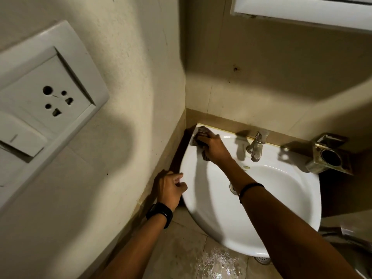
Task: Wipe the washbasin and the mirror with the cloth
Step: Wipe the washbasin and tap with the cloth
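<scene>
Nearest to me I see the wet floor (217, 262) with a shining patch of water, and a small drain cover (262, 259) just under the front edge of the washbasin (281, 198). My two forearms reach forward over this floor.

My left hand (171, 188) has a black watch (160, 214) on the wrist. Its grip is half curled, the fingers bent and touching the left rim of the washbasin, and it has hold of nothing that I can see.

My right arm crosses over the bowl, with a thin black band (250, 188) around the wrist. Under it, part of the bowl drain (232, 187) is visible. My right hand (213, 147) presses down on the cloth (201, 135), a dark cloth that lies on the back left corner of the washbasin, close to where the two walls meet. The grip here is closed flat over the cloth, with the fingers spread on top.

To the right of this hand stands the metal tap (255, 146), and further right a metal holder (328, 156) on the wall. On the left wall is a white socket plate (50, 93). At the very top, only the lower edge of the mirror (302, 11) shows
</scene>
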